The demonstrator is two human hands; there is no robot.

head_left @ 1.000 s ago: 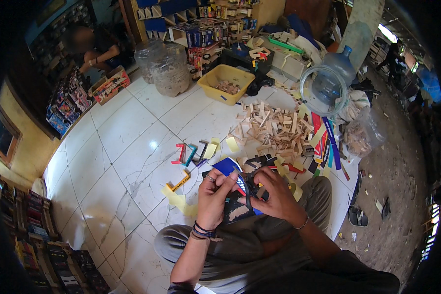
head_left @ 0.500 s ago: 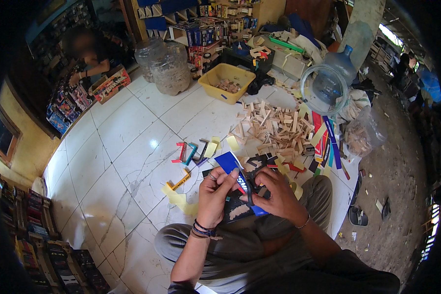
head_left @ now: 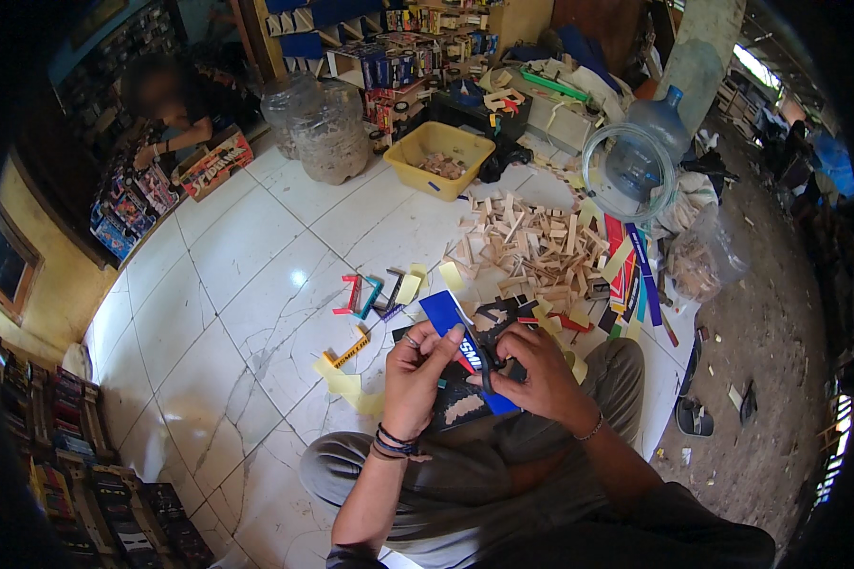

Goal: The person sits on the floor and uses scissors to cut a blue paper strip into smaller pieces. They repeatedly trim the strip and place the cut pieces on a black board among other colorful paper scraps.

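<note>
My left hand [head_left: 414, 379] pinches a blue printed strip [head_left: 438, 311] between thumb and fingers, over my lap. Its lower end hangs down past the fingers, and a bit of red and white print shows on it. My right hand [head_left: 538, 368] is closed on dark-handled scissors [head_left: 487, 371], whose blades lie against the strip's edge and are partly hidden. Below both hands sits a black board [head_left: 432, 417] with worn, pale patches. Left of it are a yellow printed strip on a small piece [head_left: 348, 353] and pale yellow paper scraps [head_left: 354, 390].
A heap of small wooden blocks [head_left: 531, 237] lies beyond my hands, with coloured strips [head_left: 637, 270] to its right. Small coloured bracket-like pieces [head_left: 371, 296] stand on the white tiles. Farther back are a yellow basin [head_left: 436, 159], clear plastic containers [head_left: 327, 142] and another person [head_left: 176, 114].
The blue strip has shifted slightly to the right and tilted a little against the scissors. Both hands keep their holds and nearly the same places.
</note>
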